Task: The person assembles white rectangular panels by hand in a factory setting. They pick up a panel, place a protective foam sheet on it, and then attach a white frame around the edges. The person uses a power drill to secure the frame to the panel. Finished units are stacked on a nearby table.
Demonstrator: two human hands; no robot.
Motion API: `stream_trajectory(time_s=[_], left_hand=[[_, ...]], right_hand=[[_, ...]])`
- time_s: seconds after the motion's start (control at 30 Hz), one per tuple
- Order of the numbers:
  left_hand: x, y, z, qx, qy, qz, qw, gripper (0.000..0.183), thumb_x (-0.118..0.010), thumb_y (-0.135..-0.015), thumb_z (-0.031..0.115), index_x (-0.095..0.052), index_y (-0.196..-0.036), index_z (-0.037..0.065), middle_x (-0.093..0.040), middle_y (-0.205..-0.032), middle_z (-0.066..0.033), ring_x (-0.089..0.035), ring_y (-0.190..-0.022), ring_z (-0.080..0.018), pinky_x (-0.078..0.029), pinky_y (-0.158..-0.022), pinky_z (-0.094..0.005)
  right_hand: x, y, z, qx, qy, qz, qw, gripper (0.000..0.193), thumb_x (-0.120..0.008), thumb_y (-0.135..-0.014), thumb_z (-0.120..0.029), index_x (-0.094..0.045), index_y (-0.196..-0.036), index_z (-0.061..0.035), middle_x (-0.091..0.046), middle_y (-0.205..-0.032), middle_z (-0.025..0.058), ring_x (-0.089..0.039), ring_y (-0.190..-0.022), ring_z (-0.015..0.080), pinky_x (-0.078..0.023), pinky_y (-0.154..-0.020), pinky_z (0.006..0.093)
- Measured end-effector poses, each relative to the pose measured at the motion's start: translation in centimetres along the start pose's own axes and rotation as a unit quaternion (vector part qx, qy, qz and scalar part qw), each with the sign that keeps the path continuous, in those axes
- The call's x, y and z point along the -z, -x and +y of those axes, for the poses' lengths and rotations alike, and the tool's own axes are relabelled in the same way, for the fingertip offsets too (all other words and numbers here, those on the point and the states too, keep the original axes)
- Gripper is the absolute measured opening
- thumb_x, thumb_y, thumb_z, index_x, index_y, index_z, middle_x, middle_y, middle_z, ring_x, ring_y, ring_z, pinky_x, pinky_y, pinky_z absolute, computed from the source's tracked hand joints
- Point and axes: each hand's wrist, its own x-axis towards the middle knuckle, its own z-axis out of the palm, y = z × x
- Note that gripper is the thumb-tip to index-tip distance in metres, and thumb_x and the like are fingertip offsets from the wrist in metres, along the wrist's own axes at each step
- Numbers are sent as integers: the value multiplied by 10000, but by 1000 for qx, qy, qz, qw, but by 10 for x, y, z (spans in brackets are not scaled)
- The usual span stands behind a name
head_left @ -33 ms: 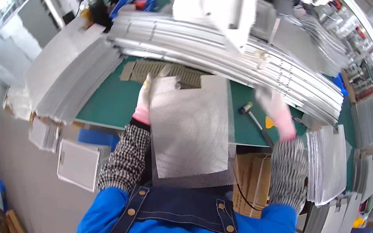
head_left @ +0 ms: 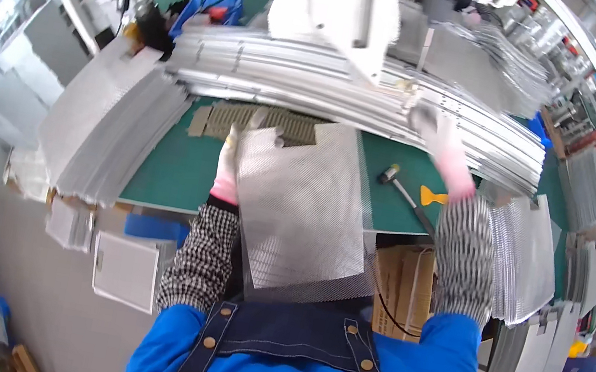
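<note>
A silver mesh sheet (head_left: 303,203) with a notched upper edge lies across the front edge of the green bench, its lower end overhanging toward my apron. A darker mesh layer shows beneath it at the right and bottom. My left hand (head_left: 230,167), in a white and pink glove, grips the sheet's upper left edge. Reaching farther forward, my right hand (head_left: 442,147) is at the near side of the long pale metal strips (head_left: 302,68); motion smears its fingers. Just beyond the sheet sits a ribbed tan strip (head_left: 218,121), partly covered.
A hammer (head_left: 407,195) and a yellow scraper (head_left: 432,197) lie right of the sheet. Stacked panels (head_left: 98,129) stand at the left, more sheets (head_left: 526,260) at the right. A white plate-like part (head_left: 335,11) juts over the strips. Under the bench is a cardboard box (head_left: 403,286).
My right hand has moved slightly forward and up, onto the metal strips, uncovering more of the yellow scraper. My left hand stays at the mesh sheet's edge.
</note>
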Motion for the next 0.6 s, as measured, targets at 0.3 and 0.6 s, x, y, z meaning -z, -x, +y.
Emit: stream_trajectory(time_s=[0.3,0.6], left_hand=[[16,-7,-1,18,12,30,999,743,-594,-930,595,-457,-1467,100,-590,-1206,-196,-599,-1032,-316,-574,-854,-483],[18,-6,-1,26,1,35,999,787,-609,-921,599,-436,-1483,76,-588,-1240,-210,-610,-1063,-323,-555,-911,-475]], right_hand=[[-55,-251,-44,-9,370,133,919,645,-636,-865,-549,-570,-1351,-131,-696,-1220,159,-619,-1230,314,-445,-1025,472],[-87,-251,-61,24,494,164,853,509,-423,-1009,-290,-475,-1445,-33,-600,-1364,243,-482,-1362,408,-238,-1134,591]])
